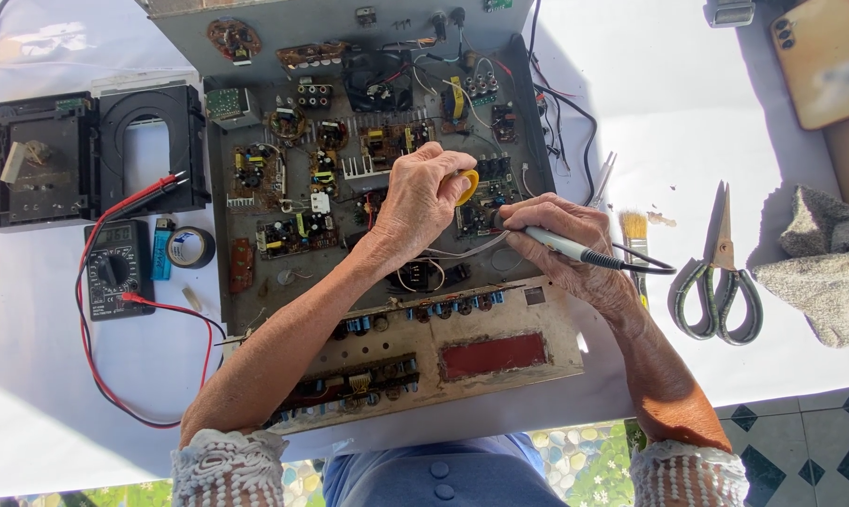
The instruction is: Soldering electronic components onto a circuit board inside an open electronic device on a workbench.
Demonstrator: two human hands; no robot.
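Over the open chassis (377,188) on the white table (687,113), I am working with both hands. My left hand (422,197) is pinching a small yellow ring (468,185), thumb and fingers closed on it, above the circuit boards near the middle. My right hand (565,246) is gripping a soldering iron (563,244) like a pen, fingers clamped round its pale handle, the tip pointing left toward the board beside the ring. Its black cord is looping off to my right. Scissors (720,282) and a brush (634,233) are lying to the right, a multimeter (116,268) with red leads to the left.
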